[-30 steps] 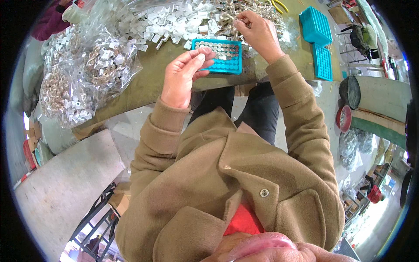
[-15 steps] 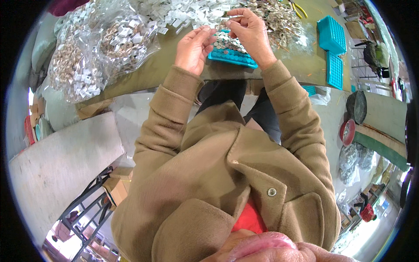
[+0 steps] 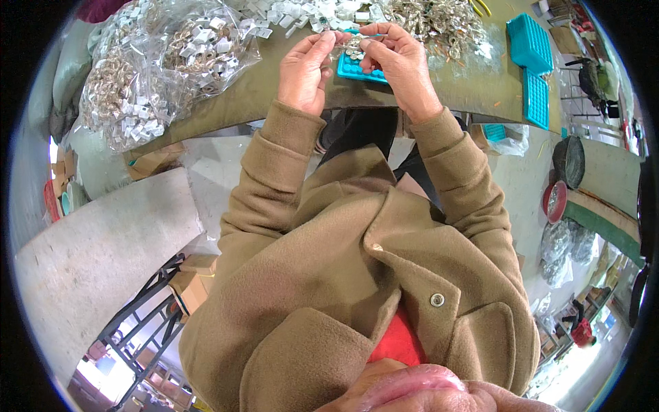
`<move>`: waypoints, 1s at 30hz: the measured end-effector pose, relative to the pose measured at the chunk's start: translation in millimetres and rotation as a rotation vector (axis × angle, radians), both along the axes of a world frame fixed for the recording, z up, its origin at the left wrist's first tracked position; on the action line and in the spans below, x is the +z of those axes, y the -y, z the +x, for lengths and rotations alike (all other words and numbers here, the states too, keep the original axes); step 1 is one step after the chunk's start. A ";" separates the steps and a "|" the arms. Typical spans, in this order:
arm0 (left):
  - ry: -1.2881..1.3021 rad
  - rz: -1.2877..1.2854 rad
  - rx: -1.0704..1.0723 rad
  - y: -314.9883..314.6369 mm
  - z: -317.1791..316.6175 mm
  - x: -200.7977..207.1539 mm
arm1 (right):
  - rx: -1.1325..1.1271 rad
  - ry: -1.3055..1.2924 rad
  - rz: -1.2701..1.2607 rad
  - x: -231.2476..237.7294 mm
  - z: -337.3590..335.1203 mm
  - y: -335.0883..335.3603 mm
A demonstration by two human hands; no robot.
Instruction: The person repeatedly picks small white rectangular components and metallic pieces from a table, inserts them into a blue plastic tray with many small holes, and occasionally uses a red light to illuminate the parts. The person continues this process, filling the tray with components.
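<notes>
My left hand [image 3: 307, 73] is raised at the left side of a blue ridged tray [image 3: 349, 69], its thumb and forefinger pinched together. Whatever lies between those fingertips is too small to make out. Over the tray's right part is my right hand [image 3: 405, 67], fingers curled and thumb against the forefinger; what it pinches is hidden. Small round silvery pieces [image 3: 354, 53] lie on the tray between the two hands. Beyond it spreads a heap of small white plastic pieces [image 3: 292, 15], with a pile of silvery-beige parts [image 3: 443, 29] at the right.
Clear plastic bags [image 3: 199, 58] of white and beige parts fill the table's left. Blue trays [image 3: 530, 44] stand at its right edge, near yellow-handled pliers [image 3: 480, 7]. A pale board [image 3: 103, 240] is at lower left; a red bowl [image 3: 555, 201] sits to the right.
My right hand has come lower over the tray, its fingers more curled. The left hand remains pinched. The whole view has shifted slightly, with the table higher in it.
</notes>
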State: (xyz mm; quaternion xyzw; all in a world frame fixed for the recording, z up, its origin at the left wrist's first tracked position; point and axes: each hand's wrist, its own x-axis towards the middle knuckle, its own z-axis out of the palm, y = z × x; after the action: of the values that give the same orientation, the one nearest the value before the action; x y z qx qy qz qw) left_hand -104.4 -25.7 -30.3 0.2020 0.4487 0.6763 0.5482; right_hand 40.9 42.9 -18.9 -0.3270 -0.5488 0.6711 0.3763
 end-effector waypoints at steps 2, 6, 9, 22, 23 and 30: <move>-0.006 0.019 -0.005 3.5 4.6 0.6 | 0.003 0.003 0.061 2.6 6.3 3.7; -0.034 0.066 -0.011 7.5 9.9 4.2 | 0.068 0.040 0.170 7.4 16.3 6.4; -0.016 0.101 -0.089 11.6 16.9 7.9 | 0.037 0.037 0.176 9.6 24.8 3.5; 0.410 -0.057 -0.516 25.8 20.2 11.7 | 0.167 0.127 0.364 14.6 59.7 13.0; 0.422 -0.062 -0.545 27.4 20.4 11.3 | 0.186 0.175 0.375 16.3 64.3 12.6; 0.737 -0.046 -0.606 29.8 31.5 8.1 | 0.127 0.023 0.265 11.4 63.8 23.0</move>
State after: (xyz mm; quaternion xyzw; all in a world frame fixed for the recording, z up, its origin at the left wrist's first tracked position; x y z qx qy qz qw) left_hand -72.9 -55.5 -22.2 0.0584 0.1602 0.5022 0.8477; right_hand 104.6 20.0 -7.5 -0.2467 -0.6562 0.6116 0.3667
